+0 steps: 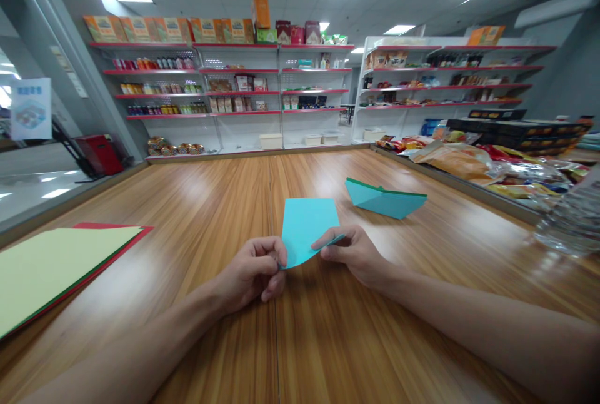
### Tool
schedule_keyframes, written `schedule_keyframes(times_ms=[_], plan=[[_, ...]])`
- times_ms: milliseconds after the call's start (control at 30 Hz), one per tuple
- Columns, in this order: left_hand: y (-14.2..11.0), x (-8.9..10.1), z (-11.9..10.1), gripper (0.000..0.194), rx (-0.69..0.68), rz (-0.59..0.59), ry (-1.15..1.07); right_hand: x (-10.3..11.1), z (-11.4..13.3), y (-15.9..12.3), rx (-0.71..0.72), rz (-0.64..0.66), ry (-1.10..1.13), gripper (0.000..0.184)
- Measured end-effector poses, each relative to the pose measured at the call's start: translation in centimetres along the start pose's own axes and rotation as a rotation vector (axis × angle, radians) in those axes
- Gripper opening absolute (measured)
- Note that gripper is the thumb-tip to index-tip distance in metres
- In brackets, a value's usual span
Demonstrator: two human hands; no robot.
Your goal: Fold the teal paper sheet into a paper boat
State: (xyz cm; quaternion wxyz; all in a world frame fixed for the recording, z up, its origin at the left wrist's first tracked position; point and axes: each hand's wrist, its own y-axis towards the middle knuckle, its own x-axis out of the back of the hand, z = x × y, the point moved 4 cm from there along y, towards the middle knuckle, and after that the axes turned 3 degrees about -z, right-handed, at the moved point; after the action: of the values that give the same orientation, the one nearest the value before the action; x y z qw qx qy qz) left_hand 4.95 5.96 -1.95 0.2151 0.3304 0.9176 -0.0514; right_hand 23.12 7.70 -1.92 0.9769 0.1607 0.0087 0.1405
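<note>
Turquoise paper (308,221), near edge curved.

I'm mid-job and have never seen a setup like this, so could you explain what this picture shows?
There is no machine here, just a person's two bare hands. The single picture comes from a camera worn on the head, looking forward and down. The left hand and right hand hold a blue sheet of paper along its near end, one at each side. The surface is a wooden table. On it, beyond the right hand, sits a folded paper boat, blue with a green edge. Off to the left lies a stack of paper, pale yellow on top, green and red below. Shelves of goods stand behind.
</note>
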Motion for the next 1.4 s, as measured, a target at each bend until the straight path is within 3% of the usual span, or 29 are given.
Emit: schedule_keyframes(times_ms=[233,367,433,533,600,700,900,1000,1067,1133,1233,1333,1400], plan=[[0.2,0.0,0.0,0.009,-0.069,-0.102,0.045,0.0,0.2,0.1,-0.003,-0.021,0.042,0.016],[0.2,0.2,-0.2,0.015,-0.113,-0.26,0.122,-1.2,0.9,-0.3,-0.062,0.131,-0.005,0.015],[0.1,0.1,-0.3,0.021,-0.144,-0.274,0.264,-1.7,1.1,-0.6,-0.102,0.191,-0.034,0.016],[-0.3,-0.8,-0.4,0.035,-0.185,-0.183,0.602,-2.0,1.0,-0.7,-0.11,0.19,-0.124,0.018],[-0.5,-1.2,-0.4,0.04,-0.223,-0.186,0.828,-2.0,1.0,-0.7,-0.098,0.183,-0.213,0.021],[-0.5,-1.5,-0.4,0.03,-0.257,-0.249,1.008,-1.8,1.0,-0.7,-0.092,0.175,-0.3,0.024],[-0.4,-1.3,-0.8,0.013,-0.27,-0.307,1.057,-1.8,1.0,-0.7,-0.056,0.169,-0.306,0.027],[-0.5,-1.2,-0.7,0.016,-0.23,-0.343,0.991,-1.3,1.1,-0.5,0.035,0.021,-0.42,0.03],[-0.5,-1.0,-0.6,0.02,-0.199,-0.373,0.919,-0.7,1.7,-0.5,0.145,-0.125,-0.577,0.028],[-0.5,-0.8,-0.4,0.022,-0.18,-0.391,0.873,-0.5,2.3,-0.5,0.266,-0.189,-0.754,0.022],[-0.6,-1.1,-0.6,0.016,-0.229,-0.375,0.945,-0.8,3.0,-0.7,0.449,-0.098,-0.884,0.014],[-0.9,-1.7,-1.3,0.008,-0.397,-0.377,1.046,-1.4,3.1,-1.0,0.565,0.046,-0.813,0.01],[-1.0,-1.8,-1.6,0.008,-0.494,-0.391,0.98,-1.6,3.1,-1.0,0.58,0.087,-0.73,0.011]])
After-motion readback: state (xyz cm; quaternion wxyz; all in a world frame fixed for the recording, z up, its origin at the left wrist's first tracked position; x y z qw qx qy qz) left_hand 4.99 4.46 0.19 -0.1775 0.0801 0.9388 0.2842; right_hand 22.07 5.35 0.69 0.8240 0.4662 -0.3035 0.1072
